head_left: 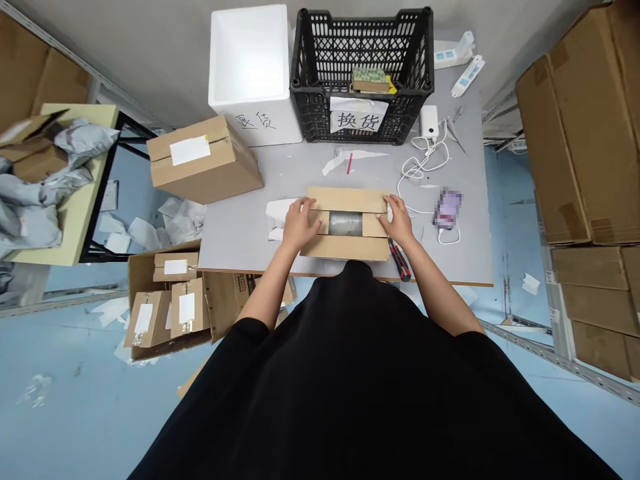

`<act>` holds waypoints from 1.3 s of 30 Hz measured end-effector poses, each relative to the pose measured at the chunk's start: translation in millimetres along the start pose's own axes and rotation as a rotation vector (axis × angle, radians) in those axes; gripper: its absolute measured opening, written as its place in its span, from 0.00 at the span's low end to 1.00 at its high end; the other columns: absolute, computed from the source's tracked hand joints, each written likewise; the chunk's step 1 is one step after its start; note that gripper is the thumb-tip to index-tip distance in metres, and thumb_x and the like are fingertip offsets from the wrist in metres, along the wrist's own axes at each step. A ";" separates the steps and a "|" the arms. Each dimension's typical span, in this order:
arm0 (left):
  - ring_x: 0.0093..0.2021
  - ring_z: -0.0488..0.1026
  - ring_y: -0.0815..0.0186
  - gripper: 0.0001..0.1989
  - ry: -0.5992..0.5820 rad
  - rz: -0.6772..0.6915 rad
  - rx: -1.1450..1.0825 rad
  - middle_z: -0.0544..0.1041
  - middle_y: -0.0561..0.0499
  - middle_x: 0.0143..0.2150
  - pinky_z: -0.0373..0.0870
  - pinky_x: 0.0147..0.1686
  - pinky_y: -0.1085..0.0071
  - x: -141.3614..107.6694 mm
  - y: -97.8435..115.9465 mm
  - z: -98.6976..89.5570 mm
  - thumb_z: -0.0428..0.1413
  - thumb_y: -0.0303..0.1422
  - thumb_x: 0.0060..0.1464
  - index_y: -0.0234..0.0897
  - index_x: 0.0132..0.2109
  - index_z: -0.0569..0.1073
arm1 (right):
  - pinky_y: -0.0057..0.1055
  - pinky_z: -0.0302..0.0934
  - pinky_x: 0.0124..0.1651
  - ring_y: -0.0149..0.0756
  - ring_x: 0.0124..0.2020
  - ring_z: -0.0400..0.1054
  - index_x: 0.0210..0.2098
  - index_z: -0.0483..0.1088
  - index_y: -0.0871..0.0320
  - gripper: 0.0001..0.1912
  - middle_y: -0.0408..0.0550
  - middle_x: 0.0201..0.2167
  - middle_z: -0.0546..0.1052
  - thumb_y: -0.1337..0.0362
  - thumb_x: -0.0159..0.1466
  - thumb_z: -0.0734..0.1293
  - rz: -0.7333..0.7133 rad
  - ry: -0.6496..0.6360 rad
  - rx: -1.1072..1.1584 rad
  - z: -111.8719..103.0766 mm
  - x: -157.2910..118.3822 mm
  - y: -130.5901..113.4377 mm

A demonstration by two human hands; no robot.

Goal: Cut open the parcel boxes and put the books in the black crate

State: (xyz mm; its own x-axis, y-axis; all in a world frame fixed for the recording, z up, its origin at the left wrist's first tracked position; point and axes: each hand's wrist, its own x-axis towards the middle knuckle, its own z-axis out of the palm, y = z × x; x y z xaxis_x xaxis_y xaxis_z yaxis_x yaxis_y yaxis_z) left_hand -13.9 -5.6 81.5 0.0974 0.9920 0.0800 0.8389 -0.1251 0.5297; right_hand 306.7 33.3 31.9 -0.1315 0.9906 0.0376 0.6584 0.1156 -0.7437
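A small cardboard box (pixel 346 200) lies on the grey table (pixel 230 233) in front of me, its long flaps spread and its short end flaps folded inward. Between the end flaps shows something dark grey (pixel 346 223), too indistinct to name. My left hand (pixel 300 225) grips the box's left end, with fingers and thumb at the flap edges. At the right end, my right hand (pixel 399 220) holds the box in the same way. A red and black cutter (pixel 399 260) rests just below my right hand.
Behind are a black crate (pixel 360 130) and a white foam box (pixel 250 110). A closed carton (pixel 207 167) stands at the back left. Phone (pixel 447 209) and white cable (pixel 413 170) lie to the right. Below the table's left edge, an open carton (pixel 217 300) holds several small boxes.
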 end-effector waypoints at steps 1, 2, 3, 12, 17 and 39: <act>0.67 0.61 0.45 0.34 -0.030 -0.041 -0.005 0.64 0.35 0.66 0.62 0.63 0.49 14.1 -12.1 0.6 0.61 0.38 0.52 0.36 0.65 0.65 | 0.53 0.51 0.70 0.51 0.69 0.54 0.64 0.64 0.54 0.31 0.56 0.68 0.61 0.56 0.61 0.66 -0.013 -0.009 -0.008 -1.9 4.3 0.4; 0.69 0.58 0.44 0.38 -0.071 -0.066 -0.018 0.61 0.35 0.69 0.60 0.64 0.48 26.3 -23.4 2.1 0.63 0.38 0.49 0.36 0.66 0.63 | 0.52 0.51 0.70 0.51 0.69 0.54 0.63 0.65 0.54 0.30 0.56 0.68 0.62 0.56 0.62 0.66 -0.024 -0.018 -0.015 -3.6 7.5 0.3; 0.70 0.56 0.44 0.41 -0.109 -0.067 -0.038 0.59 0.36 0.70 0.59 0.66 0.48 36.3 -33.2 3.9 0.65 0.38 0.48 0.37 0.67 0.62 | 0.52 0.51 0.70 0.51 0.69 0.55 0.62 0.66 0.54 0.29 0.55 0.67 0.62 0.55 0.63 0.66 -0.032 -0.026 -0.022 -5.0 9.8 -0.1; 0.58 0.71 0.57 0.19 -0.116 0.022 -0.159 0.76 0.45 0.57 0.65 0.59 0.61 68.5 -54.4 -5.4 0.55 0.41 0.60 0.41 0.56 0.75 | 0.52 0.54 0.66 0.52 0.60 0.63 0.53 0.72 0.52 0.24 0.55 0.57 0.73 0.45 0.69 0.57 -0.040 0.050 -0.024 -12.2 23.9 -10.3; 0.43 0.74 0.60 0.15 0.001 -0.125 -0.278 0.78 0.47 0.41 0.67 0.47 0.67 96.6 -58.0 5.3 0.54 0.45 0.61 0.39 0.40 0.76 | 0.46 0.61 0.58 0.48 0.50 0.67 0.41 0.73 0.52 0.27 0.54 0.43 0.76 0.40 0.70 0.54 0.037 0.160 -0.003 -9.3 56.8 -15.2; 0.51 0.74 0.56 0.15 0.074 -0.734 -0.389 0.76 0.41 0.48 0.68 0.53 0.62 139.2 -51.4 57.6 0.59 0.36 0.53 0.36 0.47 0.71 | 0.44 0.63 0.55 0.49 0.46 0.71 0.32 0.71 0.57 0.13 0.59 0.38 0.77 0.57 0.66 0.60 0.526 0.111 0.012 27.5 105.3 1.4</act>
State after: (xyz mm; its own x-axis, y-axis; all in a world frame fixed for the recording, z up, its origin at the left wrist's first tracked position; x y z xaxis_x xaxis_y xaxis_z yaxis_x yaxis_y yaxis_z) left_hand -12.6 139.8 16.8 -0.4492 0.8214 -0.3514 0.4295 0.5434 0.7213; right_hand 273.3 135.8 16.5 0.2928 0.9166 -0.2724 0.6056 -0.3982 -0.6890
